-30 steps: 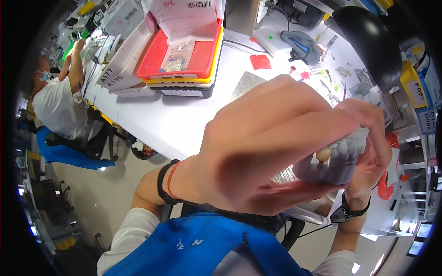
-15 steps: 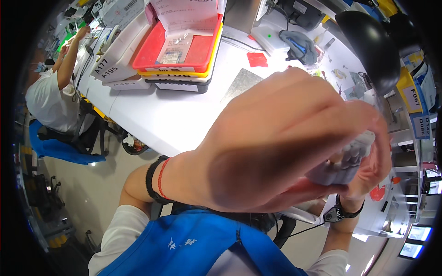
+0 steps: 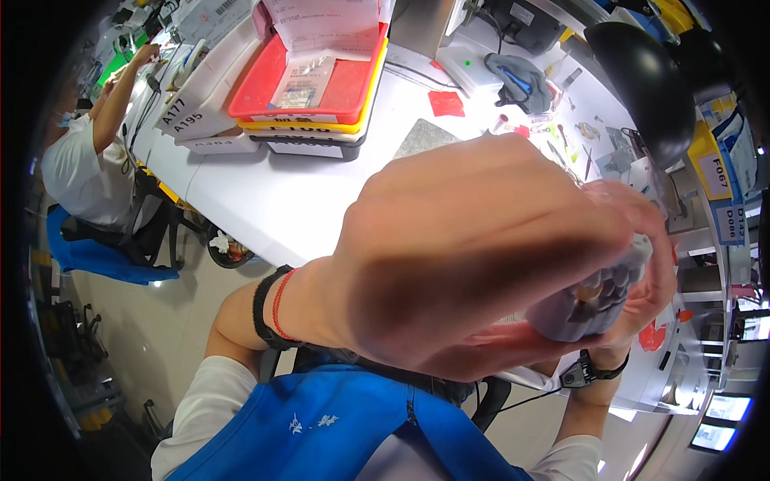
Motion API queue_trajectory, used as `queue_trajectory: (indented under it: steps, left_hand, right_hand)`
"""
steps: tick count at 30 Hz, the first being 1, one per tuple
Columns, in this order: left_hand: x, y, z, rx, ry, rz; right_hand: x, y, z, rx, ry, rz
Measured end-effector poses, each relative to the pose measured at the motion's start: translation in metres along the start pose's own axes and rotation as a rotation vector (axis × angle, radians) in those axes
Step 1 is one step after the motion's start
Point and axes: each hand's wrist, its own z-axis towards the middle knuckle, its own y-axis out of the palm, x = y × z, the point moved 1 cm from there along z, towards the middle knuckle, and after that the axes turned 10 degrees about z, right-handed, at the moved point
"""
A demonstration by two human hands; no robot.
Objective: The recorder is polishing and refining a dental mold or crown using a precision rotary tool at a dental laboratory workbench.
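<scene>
Right, here's the left hand (image 3: 473,248) filling the middle of the view, its back towards us, closed around a grey dental model (image 3: 557,325). The right hand (image 3: 651,293) curls around the model's right side, gripping it too, though its contact is partly hidden. So the model sits between both hands, over the right part of the bench, one yellowish tooth (image 3: 589,291) showing. And it's that left hand standing in the way, covering the model's upper left and a good stretch of white tabletop (image 3: 289,212).

Out beyond the knuckles, a grey slab (image 3: 425,135) pokes out, partly covered; then a red patch (image 3: 446,103), a white box (image 3: 473,70) and a grey bundle (image 3: 521,84). Small tools (image 3: 564,138) lie scattered behind the hands, while a black lamp shade (image 3: 642,88) looms at upper right, blocking part of the bench.

Over at upper left, a red tray (image 3: 297,115) tops a stack, a clear packet (image 3: 305,80) inside and papers (image 3: 325,24) at its back; white bins (image 3: 204,88) stand alongside. Far left, a co-worker (image 3: 88,172) sits at another bench, arms raised, near a waste bin (image 3: 228,247) on the floor.
</scene>
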Motion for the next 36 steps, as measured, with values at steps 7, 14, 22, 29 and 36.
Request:
queue_trajectory:
  steps: [7,14,22,29,36]
  left_hand:
    - [-0.005,0.000,0.001,0.008,0.042,0.058]
    - [-0.001,0.000,0.001,-0.002,0.033,0.061]
    - [-0.006,0.001,-0.001,0.036,0.067,0.036]
    - [-0.007,0.004,-0.002,0.094,0.104,0.039]
    - [0.000,-0.007,0.011,-0.329,-0.049,0.158]
  right_hand:
    - [0.000,-0.006,0.000,-0.014,0.024,-0.090]
    - [0.002,-0.001,-0.008,0.058,0.034,0.009]
    - [-0.011,0.011,0.007,0.025,0.067,0.052]
    - [-0.005,0.007,0.004,0.011,-0.051,-0.066]
    - [-0.005,0.004,-0.003,0.036,0.017,-0.118]
